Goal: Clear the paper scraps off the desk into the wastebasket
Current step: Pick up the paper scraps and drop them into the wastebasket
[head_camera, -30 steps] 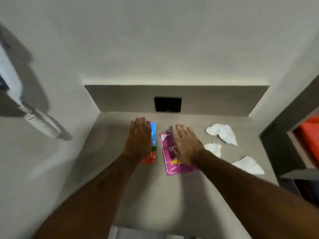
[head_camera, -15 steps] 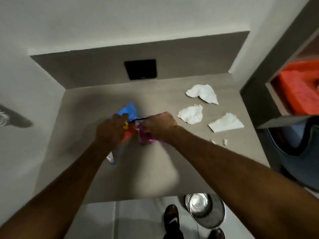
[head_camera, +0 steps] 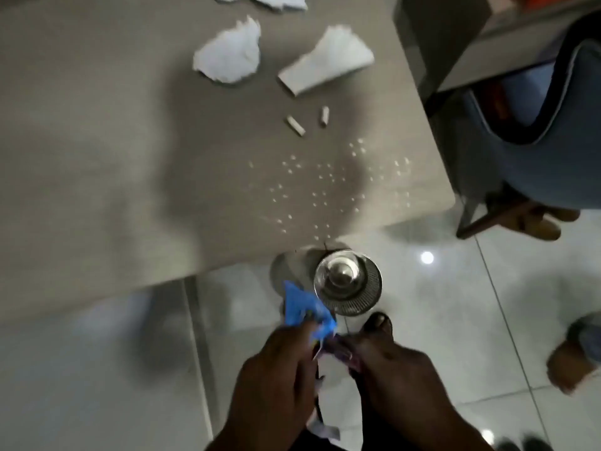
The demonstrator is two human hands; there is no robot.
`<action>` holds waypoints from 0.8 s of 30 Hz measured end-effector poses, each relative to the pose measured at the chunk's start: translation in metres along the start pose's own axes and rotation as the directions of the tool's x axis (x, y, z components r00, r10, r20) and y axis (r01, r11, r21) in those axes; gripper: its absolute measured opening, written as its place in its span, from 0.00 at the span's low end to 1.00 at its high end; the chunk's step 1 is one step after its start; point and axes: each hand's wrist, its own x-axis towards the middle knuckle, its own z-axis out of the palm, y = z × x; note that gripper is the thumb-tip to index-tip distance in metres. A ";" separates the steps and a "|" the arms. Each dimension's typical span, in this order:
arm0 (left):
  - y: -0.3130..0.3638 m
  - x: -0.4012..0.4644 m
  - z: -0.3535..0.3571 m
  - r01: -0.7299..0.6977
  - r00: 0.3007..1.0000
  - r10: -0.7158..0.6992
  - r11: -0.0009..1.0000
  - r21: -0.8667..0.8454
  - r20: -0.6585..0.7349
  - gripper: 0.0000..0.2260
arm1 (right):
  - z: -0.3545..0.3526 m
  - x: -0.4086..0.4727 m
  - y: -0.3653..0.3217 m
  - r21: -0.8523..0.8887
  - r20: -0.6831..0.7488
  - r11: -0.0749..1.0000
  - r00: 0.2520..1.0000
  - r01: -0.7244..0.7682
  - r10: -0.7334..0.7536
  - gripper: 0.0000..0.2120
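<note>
My left hand is closed on a crumpled blue wrapper, held over the floor below the desk's front edge. Beside it, my right hand grips a dark pink wrapper, mostly hidden in the fingers. A round metal mesh wastebasket with a domed lid stands on the floor just beyond both hands. On the grey desk lie white crumpled paper scraps, with more cut off at the top edge, and two small rolled bits.
A blue chair stands to the right of the desk, with a dark shelf unit behind it. My foot is next to the wastebasket. Another person's foot shows at the right edge. White glossy tiles cover the floor.
Both hands gathered the wrappers off the desk and drew them back and down over the floor by the wastebasket. My view tilted downward.
</note>
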 end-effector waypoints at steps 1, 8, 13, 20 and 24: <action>-0.001 0.017 0.018 0.055 0.997 -0.053 0.997 -0.046 0.052 0.18 | 0.006 0.005 0.023 0.022 0.059 0.990 0.989 -0.140 0.139 0.25; -0.072 0.142 0.228 0.307 0.872 -0.352 0.934 0.181 0.340 0.22 | 0.147 0.058 0.184 0.292 0.157 0.743 0.796 -0.602 0.584 0.13; -0.129 0.175 0.333 0.370 0.808 -0.445 0.894 0.254 0.387 0.21 | 0.239 0.112 0.235 0.299 0.172 0.674 0.733 -0.675 0.658 0.16; -0.184 0.188 0.397 0.472 0.682 -0.512 0.853 0.221 0.523 0.21 | 0.300 0.156 0.281 0.429 0.327 0.378 0.531 -0.821 0.782 0.29; -0.186 0.188 0.370 0.433 0.746 -0.446 0.889 0.147 0.495 0.15 | 0.289 0.146 0.284 0.396 0.319 0.465 0.594 -0.792 0.738 0.17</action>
